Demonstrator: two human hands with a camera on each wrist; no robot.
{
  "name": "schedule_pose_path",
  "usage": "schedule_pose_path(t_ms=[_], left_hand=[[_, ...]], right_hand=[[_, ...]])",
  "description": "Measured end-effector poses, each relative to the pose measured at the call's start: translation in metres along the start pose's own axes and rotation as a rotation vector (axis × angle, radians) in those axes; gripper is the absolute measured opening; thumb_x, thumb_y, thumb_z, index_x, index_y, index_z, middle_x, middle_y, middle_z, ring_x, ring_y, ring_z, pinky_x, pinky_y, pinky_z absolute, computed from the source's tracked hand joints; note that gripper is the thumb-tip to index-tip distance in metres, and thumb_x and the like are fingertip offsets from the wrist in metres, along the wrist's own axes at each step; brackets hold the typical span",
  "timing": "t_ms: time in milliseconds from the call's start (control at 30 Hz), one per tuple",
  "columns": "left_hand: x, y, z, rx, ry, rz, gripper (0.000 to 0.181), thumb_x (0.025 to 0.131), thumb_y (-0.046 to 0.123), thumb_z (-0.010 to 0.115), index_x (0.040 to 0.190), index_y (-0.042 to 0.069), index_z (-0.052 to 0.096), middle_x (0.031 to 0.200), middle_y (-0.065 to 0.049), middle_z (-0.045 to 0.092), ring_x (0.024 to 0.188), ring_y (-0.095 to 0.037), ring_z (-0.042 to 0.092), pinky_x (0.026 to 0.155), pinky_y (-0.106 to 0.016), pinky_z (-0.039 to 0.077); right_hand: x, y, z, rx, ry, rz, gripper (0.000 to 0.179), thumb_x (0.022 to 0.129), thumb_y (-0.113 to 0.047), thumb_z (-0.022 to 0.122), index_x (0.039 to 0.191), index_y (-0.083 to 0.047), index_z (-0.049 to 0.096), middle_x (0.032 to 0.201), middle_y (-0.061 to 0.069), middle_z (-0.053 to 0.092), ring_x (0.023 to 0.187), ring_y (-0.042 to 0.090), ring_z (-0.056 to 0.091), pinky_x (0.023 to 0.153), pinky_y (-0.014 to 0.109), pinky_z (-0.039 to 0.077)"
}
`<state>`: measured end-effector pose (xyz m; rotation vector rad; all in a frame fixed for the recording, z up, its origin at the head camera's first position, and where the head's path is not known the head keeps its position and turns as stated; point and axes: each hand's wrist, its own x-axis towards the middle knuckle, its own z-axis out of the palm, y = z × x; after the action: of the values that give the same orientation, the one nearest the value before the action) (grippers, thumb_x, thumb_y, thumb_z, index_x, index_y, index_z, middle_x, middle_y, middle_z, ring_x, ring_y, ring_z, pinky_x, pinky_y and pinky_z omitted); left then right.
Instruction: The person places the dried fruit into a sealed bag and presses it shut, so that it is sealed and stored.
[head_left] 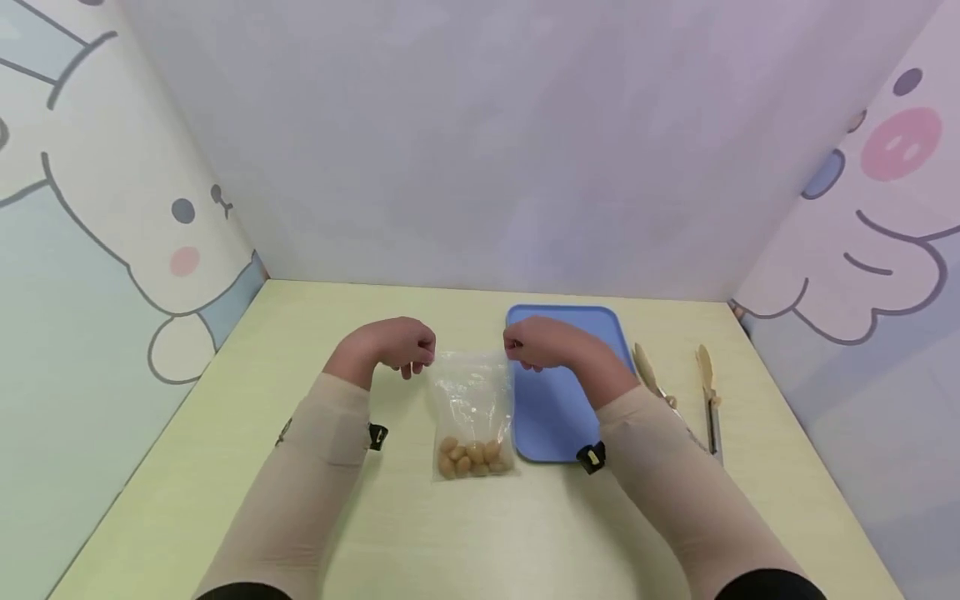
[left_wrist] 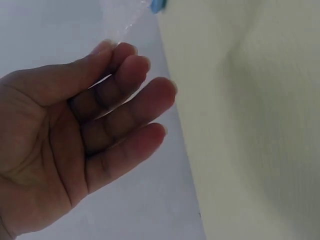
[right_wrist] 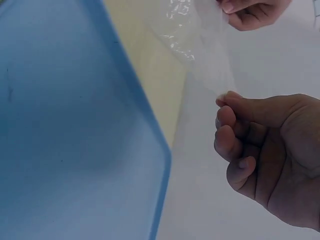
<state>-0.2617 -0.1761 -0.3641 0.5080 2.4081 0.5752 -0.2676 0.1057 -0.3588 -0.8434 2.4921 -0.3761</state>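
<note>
A clear plastic bag (head_left: pixel 472 400) hangs upright between both hands, with several brown nut-like or egg-like pieces (head_left: pixel 472 460) gathered along its bottom. At its top left corner, the left hand (head_left: pixel 399 343) pinches the bag between thumb and index finger; in the left wrist view the other fingers are loosely bent. The right hand (head_left: pixel 543 342) pinches the top right corner, thumb against fingertip, as the right wrist view shows. The bag's upper edge is stretched between the two hands. Whether its mouth is sealed I cannot tell.
Just right of the bag a blue tray (head_left: pixel 551 417) lies on the pale yellow table (head_left: pixel 465 542), partly behind the right forearm. Farther right are two tongs, one (head_left: pixel 708 400) in full view and another (head_left: pixel 651 373) partly covered by the arm. Walls enclose the table's back and sides.
</note>
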Motion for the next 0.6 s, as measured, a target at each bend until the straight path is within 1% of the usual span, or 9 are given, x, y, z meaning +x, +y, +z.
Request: schedule_pose_path(t_ms=[100,233,300,400,467,533,600], left_hand=[[0.019,-0.001,-0.002,0.009,-0.043,-0.028,0.016,0.101,0.017,0.053,0.093,0.004,0.06,0.083,-0.01,0.064,0.076,-0.027,0.069,0.064,-0.033,0.047],[0.034,-0.005,0.001,-0.012,-0.077,-0.073,0.019,0.102,0.017,0.051,0.091,0.004,0.06,0.084,-0.013,0.066,0.078,-0.032,0.069,0.068,-0.038,0.05],[0.039,-0.007,0.003,-0.018,-0.077,-0.109,0.019,0.101,0.017,0.051,0.09,0.004,0.06,0.084,-0.015,0.066,0.077,-0.032,0.068,0.067,-0.038,0.05],[0.047,-0.008,0.006,-0.02,-0.059,-0.168,0.02,0.1,0.015,0.05,0.089,0.002,0.061,0.082,-0.016,0.065,0.071,-0.03,0.065,0.06,-0.035,0.046],[0.051,-0.009,0.008,-0.02,-0.051,-0.194,0.02,0.1,0.014,0.049,0.088,0.002,0.06,0.08,-0.015,0.064,0.066,-0.027,0.061,0.055,-0.032,0.043],[0.053,-0.009,0.009,-0.012,-0.046,-0.209,0.021,0.1,0.015,0.049,0.089,0.002,0.06,0.078,-0.014,0.063,0.063,-0.025,0.058,0.054,-0.031,0.041],[0.053,-0.009,0.01,-0.013,-0.047,-0.223,0.022,0.101,0.019,0.049,0.092,0.002,0.06,0.079,-0.013,0.064,0.064,-0.024,0.057,0.056,-0.032,0.041]], right_hand=[[0.016,0.011,0.003,-0.043,-0.018,0.027,0.018,0.103,-0.018,0.051,0.099,-0.007,0.065,0.079,0.004,0.067,0.065,0.016,0.06,0.066,0.032,0.047],[0.033,0.018,0.007,-0.083,-0.049,0.061,0.019,0.102,-0.019,0.052,0.095,-0.009,0.066,0.078,0.003,0.069,0.064,0.016,0.061,0.067,0.032,0.047],[0.04,0.019,0.009,-0.101,-0.059,0.079,0.02,0.101,-0.018,0.051,0.093,-0.009,0.067,0.079,0.004,0.07,0.064,0.017,0.06,0.067,0.033,0.047],[0.049,0.02,0.012,-0.133,-0.056,0.114,0.021,0.099,-0.018,0.051,0.088,-0.01,0.068,0.075,0.004,0.069,0.061,0.015,0.056,0.065,0.034,0.045],[0.054,0.021,0.014,-0.163,-0.052,0.142,0.022,0.099,-0.018,0.052,0.081,-0.011,0.065,0.068,0.001,0.063,0.057,0.013,0.049,0.062,0.032,0.041],[0.058,0.022,0.016,-0.198,-0.04,0.161,0.024,0.098,-0.019,0.052,0.076,-0.012,0.058,0.062,-0.002,0.052,0.056,0.012,0.04,0.06,0.031,0.036],[0.058,0.023,0.017,-0.219,-0.019,0.169,0.023,0.098,-0.021,0.053,0.076,-0.014,0.054,0.064,-0.003,0.045,0.057,0.013,0.036,0.06,0.031,0.034]])
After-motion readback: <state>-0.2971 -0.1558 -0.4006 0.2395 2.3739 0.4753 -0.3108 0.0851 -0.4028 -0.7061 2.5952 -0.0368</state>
